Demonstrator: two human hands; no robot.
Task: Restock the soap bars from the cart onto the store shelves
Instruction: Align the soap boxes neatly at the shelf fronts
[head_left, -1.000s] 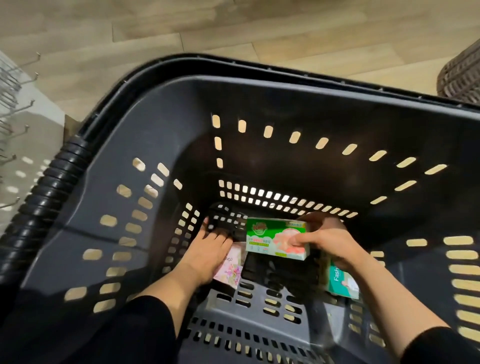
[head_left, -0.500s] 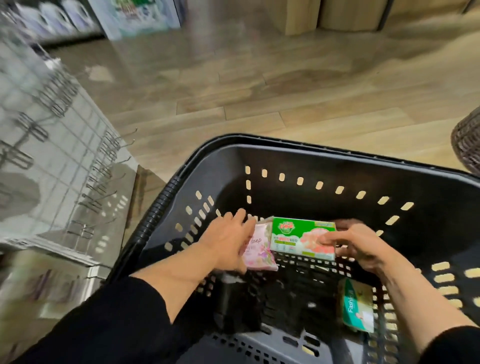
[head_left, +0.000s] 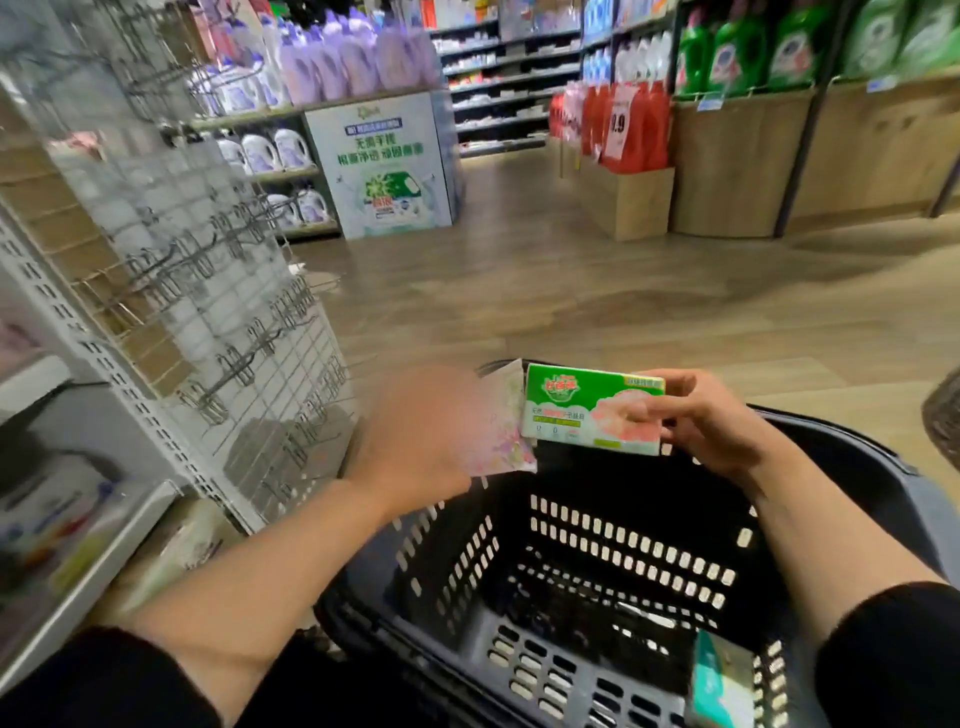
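My right hand (head_left: 711, 421) grips a green and white soap box (head_left: 592, 410) by its right end, held above the far rim of the dark cart basket (head_left: 857, 467). My left hand (head_left: 421, 431), blurred by motion, holds a pink flowered soap pack (head_left: 501, 426) just left of the green box. One teal soap box (head_left: 722, 680) lies on the basket floor at the near right. At my left, a white store shelf (head_left: 104, 551) carries blurred boxed goods.
A white wire grid panel with metal hooks (head_left: 234, 322) stands close on the left, beside the basket. Wooden floor stretches ahead to shelves of purple, red and green detergent bottles. A woven basket edge (head_left: 943, 415) shows at the far right.
Both hands have lifted out of the basket bottom, each carrying its soap pack up to rim height. My view has tilted up from the basket to the aisle.
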